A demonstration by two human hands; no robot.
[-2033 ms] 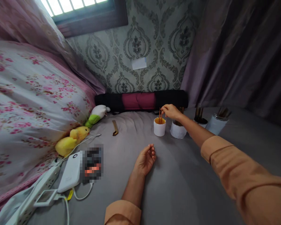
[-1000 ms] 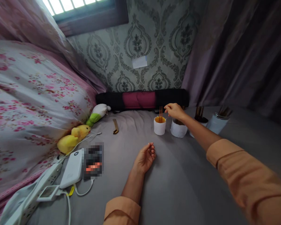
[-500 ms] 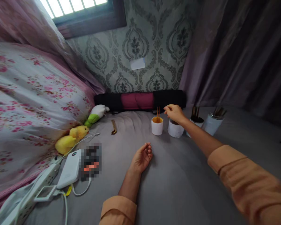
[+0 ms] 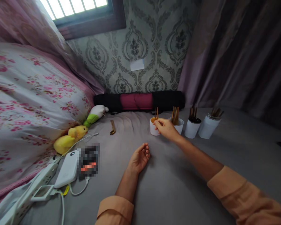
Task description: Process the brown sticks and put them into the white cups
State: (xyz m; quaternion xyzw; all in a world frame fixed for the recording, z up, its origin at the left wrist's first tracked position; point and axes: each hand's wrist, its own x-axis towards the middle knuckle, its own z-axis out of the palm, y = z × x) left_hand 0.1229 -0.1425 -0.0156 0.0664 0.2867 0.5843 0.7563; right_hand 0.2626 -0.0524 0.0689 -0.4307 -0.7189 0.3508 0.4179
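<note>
My right hand (image 4: 168, 129) is closed in a pinch at the right front of a white cup (image 4: 154, 129) with a yellow inside. Whether something sits between its fingertips cannot be made out. A few thin brown sticks (image 4: 156, 112) stand in that cup, just above the fingers. Behind the hand, a second white cup (image 4: 179, 126) carries a bunch of brown sticks (image 4: 175, 116). My left hand (image 4: 140, 157) rests palm up on the grey sheet, nearer to me, its fingers loosely curled and nothing seen in them.
Two more white containers, a cup (image 4: 192, 128) and a taller jar (image 4: 208, 126), hold sticks on the right. A bent brown object (image 4: 112, 127) lies left of the cups. Leftward are plush toys (image 4: 64, 144), a power bank (image 4: 67, 168), cables and a power strip (image 4: 32, 190).
My right hand has moved left and down, from above the second cup to the front of the yellow-lined cup. The second cup's sticks now show. My left hand stays on the sheet.
</note>
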